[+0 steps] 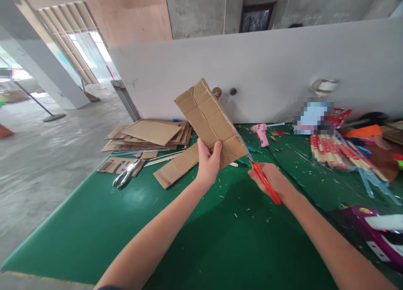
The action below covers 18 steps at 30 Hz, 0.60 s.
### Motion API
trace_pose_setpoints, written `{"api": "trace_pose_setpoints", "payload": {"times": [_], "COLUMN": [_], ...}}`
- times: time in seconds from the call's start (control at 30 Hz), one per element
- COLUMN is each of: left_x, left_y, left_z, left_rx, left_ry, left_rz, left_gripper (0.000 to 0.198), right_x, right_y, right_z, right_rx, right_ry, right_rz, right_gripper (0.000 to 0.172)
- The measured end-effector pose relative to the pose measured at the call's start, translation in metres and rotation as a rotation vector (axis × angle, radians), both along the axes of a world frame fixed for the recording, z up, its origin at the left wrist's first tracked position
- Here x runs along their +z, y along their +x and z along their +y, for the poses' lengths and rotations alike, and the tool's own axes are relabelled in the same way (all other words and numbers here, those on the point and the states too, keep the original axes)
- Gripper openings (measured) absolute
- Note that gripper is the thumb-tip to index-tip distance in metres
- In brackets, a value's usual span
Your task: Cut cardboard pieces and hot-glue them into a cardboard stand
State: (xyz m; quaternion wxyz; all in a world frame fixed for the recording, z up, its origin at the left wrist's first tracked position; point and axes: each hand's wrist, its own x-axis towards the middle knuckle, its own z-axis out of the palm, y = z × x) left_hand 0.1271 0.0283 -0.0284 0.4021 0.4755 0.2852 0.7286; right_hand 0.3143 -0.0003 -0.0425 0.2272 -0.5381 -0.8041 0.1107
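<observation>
My left hand grips the lower edge of a creased brown cardboard piece and holds it tilted above the green table. My right hand holds red-handled scissors. Their blades run up along the right edge of the cardboard. Both forearms reach in from the bottom of the view.
A stack of cardboard sheets and a loose strip lie at the back left, with metal pliers beside them. A pink glue gun, bundled wooden sticks and a purple object sit to the right. A white wall backs the table.
</observation>
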Motion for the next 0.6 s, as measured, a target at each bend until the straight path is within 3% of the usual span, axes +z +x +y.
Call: {"api": "trace_pose_setpoints", "payload": {"times": [0.6], "left_x": [-0.010], "left_y": [-0.001], "left_z": [0.001], "left_rx": [-0.002], "left_ry": [-0.039], "left_rz": [-0.006], "left_gripper": [0.028], "right_x": [-0.005], "right_y": [0.004], "right_z": [0.005], "right_rx": [-0.035], "right_ry": [-0.020], "right_rz": [-0.052], "right_gripper": [0.042]}}
